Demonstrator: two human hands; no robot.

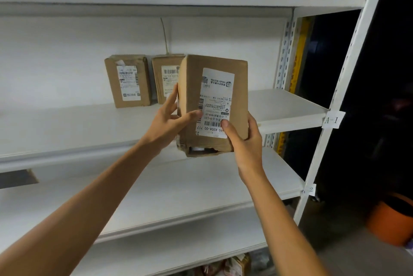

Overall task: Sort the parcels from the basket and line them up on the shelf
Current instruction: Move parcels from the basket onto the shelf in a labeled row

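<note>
Clasping the parcel (215, 101) (thumbs in front): left hand (168, 124); right hand (245, 141).

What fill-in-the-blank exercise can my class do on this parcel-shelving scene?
1. The paper tag at the end of the shelf reads ___.
2. The right hand presses its ___ onto the held parcel's shipping label.
3. Behind it, ___ other parcels, a left parcel and a half-hidden parcel, stand upright on the shelf.
Missing words: A-1; thumb; two.
</note>
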